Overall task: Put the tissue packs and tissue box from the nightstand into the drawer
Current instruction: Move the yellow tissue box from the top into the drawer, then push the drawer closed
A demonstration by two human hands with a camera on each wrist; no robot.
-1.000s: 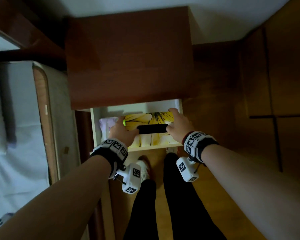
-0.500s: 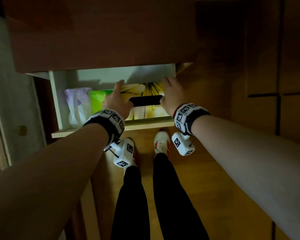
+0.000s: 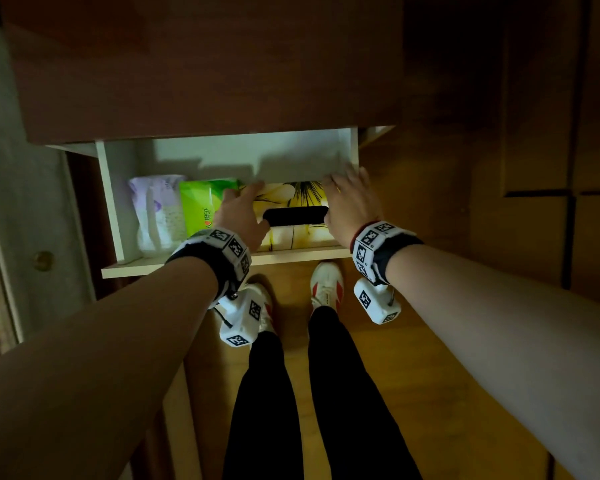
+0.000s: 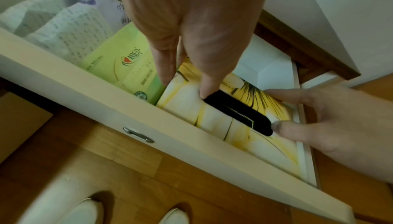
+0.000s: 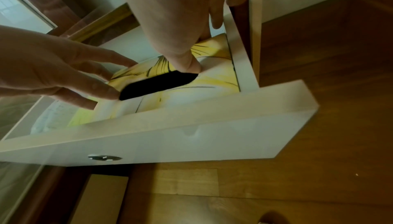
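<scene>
The white drawer point(image 3: 219, 263) stands pulled out under the brown nightstand top point(image 3: 205, 71). Inside, from left to right, lie a purple-white tissue pack point(image 3: 156, 213), a green tissue pack point(image 3: 201, 204) and the yellow flowered tissue box point(image 3: 293, 197) with a black slot. The box lies flat against the drawer's right wall. My left hand point(image 3: 243, 213) rests on the box's left end, its thumb at the slot's end point(image 4: 204, 93) and a finger by the green pack point(image 4: 119, 69). My right hand point(image 3: 349, 202) rests on the right end, thumb pressing the top point(image 5: 191, 66), fingers straight.
A metal handle point(image 4: 138, 135) sits on the drawer front. The bed side point(image 3: 32, 202) stands to the left and wooden cabinet doors point(image 3: 541, 133) to the right. My legs and white shoes point(image 3: 326, 285) are on the wood floor just below the drawer.
The view has moved down and closer, so more of the drawer's inside and both packs show. The tissue box has settled lower in the drawer; both hands stay at its ends.
</scene>
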